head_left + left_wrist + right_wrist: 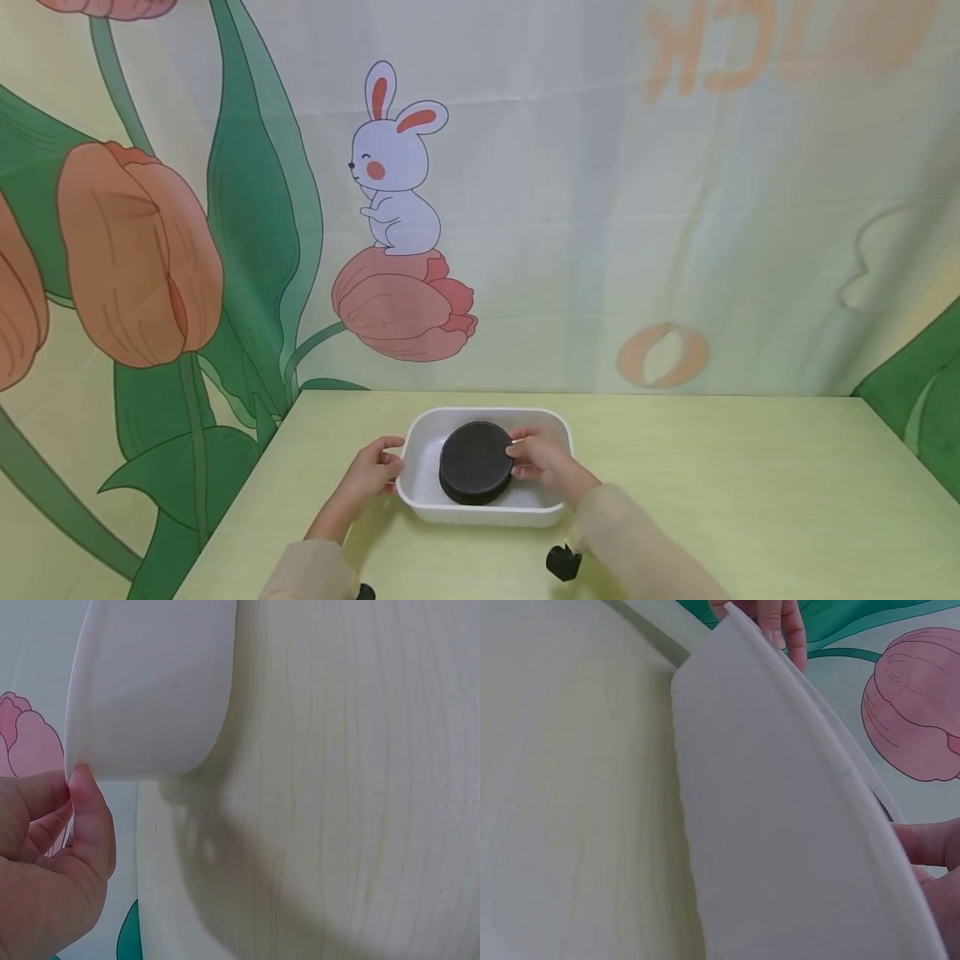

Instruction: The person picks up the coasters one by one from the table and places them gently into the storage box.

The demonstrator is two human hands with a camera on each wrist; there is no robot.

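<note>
A white rectangular basin [495, 516] with rounded corners stands on the table. Inside it is a thick, round black object [477, 458] with a flat top; its exact kind cannot be told. My left hand [370, 469] pinches the basin's left rim between thumb and fingers, as the left wrist view shows at the corner of the white wall [150, 697]. Over the basin's right side reaches my right hand [542, 457], thumb and fingers gripping the right edge of the black object. In the right wrist view the basin's side [772, 795] hides most of that object.
The pale wooden-look table [750, 492] extends to the right and in front of the basin. Behind its back edge hangs a printed curtain [555, 208] with tulips and a rabbit. Small black pieces [564, 562] show near both wrists.
</note>
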